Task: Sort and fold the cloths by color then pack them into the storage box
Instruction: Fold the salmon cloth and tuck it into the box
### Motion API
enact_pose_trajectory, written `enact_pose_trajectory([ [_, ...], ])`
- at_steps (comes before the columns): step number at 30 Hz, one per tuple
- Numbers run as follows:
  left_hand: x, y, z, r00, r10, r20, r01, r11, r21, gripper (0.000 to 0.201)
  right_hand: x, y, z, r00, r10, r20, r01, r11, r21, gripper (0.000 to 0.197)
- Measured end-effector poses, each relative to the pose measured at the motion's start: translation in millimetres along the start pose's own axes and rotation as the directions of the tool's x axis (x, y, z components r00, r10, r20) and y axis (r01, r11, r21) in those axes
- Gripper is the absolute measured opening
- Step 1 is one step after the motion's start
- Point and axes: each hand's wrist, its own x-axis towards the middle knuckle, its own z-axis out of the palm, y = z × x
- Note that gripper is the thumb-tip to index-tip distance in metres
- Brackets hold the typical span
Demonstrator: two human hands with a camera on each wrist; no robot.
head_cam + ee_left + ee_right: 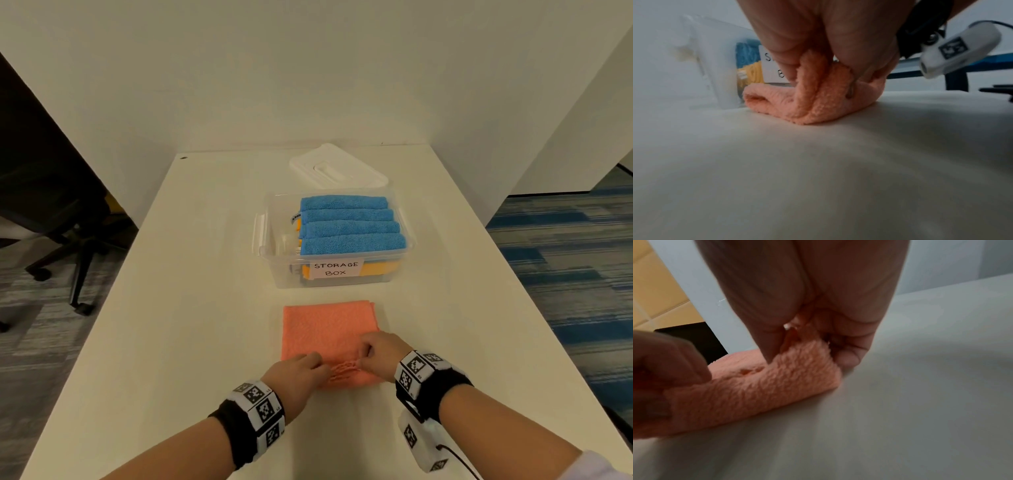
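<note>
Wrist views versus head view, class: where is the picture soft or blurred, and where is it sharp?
Head view: sharp, storage box label readable. Left wrist view: box hazy, orange cloth clearer. Right wrist view: left hand smeared, cloth pile crisp.

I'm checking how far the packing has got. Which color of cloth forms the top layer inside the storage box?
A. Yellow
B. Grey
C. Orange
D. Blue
D: the blue cloths lie in a row on top inside the storage box, yellow shows only beneath them through the clear wall, and the orange cloth is on the table.
</note>
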Motion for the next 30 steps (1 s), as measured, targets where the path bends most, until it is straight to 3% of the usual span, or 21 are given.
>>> enact_pose_trajectory([
  [2, 4, 0, -6, 0.994, -0.108, 0.007, 0.108, 0.984, -0.139, 0.026, -7, 0, -3, 0.995, -0.058, -0.083, 0.050, 0.994, -0.094, 0.010],
  [3, 7, -1, -7, 0.987, -0.163, -0.012, 0.157, 0.966, -0.207, 0.025, -9, -2, -1, 0.972, -0.159, -0.175, 0.122, 0.972, -0.203, 0.004],
  [5, 13, -3, -9, 0.971, -0.239, -0.001, 0.227, 0.922, -0.314, 0.025, -17, -5, 7, 0.845, -0.435, -0.310, 0.340, 0.886, -0.316, 0.008],
  [7, 16, -4, -10, 0.961, -0.273, 0.036, 0.267, 0.895, -0.358, 0.027, -27, -11, 20, 0.729, -0.625, -0.278, 0.553, 0.778, -0.298, 0.005],
  [8, 17, -6, -9, 0.956, -0.287, 0.055, 0.286, 0.881, -0.376, 0.027, -29, -10, 27, 0.696, -0.680, -0.230, 0.601, 0.728, -0.330, 0.009],
  [9, 18, -8, -9, 0.951, -0.302, 0.069, 0.304, 0.868, -0.392, 0.027, -30, -9, 35, 0.703, -0.690, -0.172, 0.608, 0.708, -0.359, 0.017],
  [10, 18, -9, -8, 0.945, -0.318, 0.074, 0.319, 0.856, -0.406, 0.028, -32, -10, 39, 0.747, -0.654, -0.118, 0.568, 0.720, -0.398, 0.026],
  [13, 20, -12, -8, 0.942, -0.328, 0.071, 0.323, 0.831, -0.453, 0.023, -22, -2, 50, 0.806, -0.572, -0.153, 0.459, 0.767, -0.449, 0.033],
  [16, 22, -17, -12, 0.940, -0.331, 0.084, 0.331, 0.820, -0.468, 0.014, -8, 8, 51, 0.829, -0.522, -0.199, 0.431, 0.824, -0.368, 0.020],
  [20, 21, -22, -18, 0.950, -0.292, 0.112, 0.309, 0.823, -0.476, 0.014, -5, 0, 39, 0.913, -0.385, -0.139, 0.360, 0.917, -0.172, 0.036],
  [27, 17, -24, -21, 0.952, -0.281, 0.123, 0.305, 0.815, -0.493, 0.014, 6, -7, 22, 0.973, -0.224, -0.048, 0.221, 0.973, -0.059, 0.014],
  [30, 16, -26, -21, 0.963, -0.250, 0.098, 0.268, 0.868, -0.418, 0.017, 10, -10, 16, 0.981, -0.189, -0.029, 0.189, 0.982, -0.030, 0.009],
])
